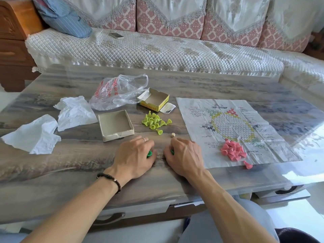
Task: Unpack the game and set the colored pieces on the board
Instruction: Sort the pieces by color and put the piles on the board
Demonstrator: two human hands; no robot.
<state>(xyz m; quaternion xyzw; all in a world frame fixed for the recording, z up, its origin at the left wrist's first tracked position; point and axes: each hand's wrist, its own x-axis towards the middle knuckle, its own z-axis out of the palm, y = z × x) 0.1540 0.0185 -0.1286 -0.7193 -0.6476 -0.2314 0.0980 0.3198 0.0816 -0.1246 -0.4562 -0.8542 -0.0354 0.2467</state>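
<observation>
Far out to the left of the left hand (pixel 135 155), two crumpled white tissues (pixel 35 135) lie on the wooden table (pixel 70 165), the nearer one just beyond and to the left of the wrist with its dark bead bracelet (pixel 110 181). Beyond the left hand's knuckles sits an open grey box tray (pixel 115 125); farther back lie a clear plastic bag with red print (pixel 115 92) and a yellow box lid (pixel 155 99), tilted against each other. The left hand rests palm down with its fingers curled over dark green pieces (pixel 149 153), of which only a sliver shows at the fingertips. The two hands lie close together but apart, a narrow strip of table between them. Beyond that gap lies a heap of lime-green pieces (pixel 154 121), one stray piece nearer, and a small pale die (pixel 173 135) just ahead of the right hand (pixel 184 156). The right hand is also curled down, gripping a dark green piece that peeps out at its index finger. To its right the paper game board (pixel 233 130) lies flat, and a pile of pink pieces (pixel 234 151) sits on the board's near edge, just beside the right hand's outer side.
</observation>
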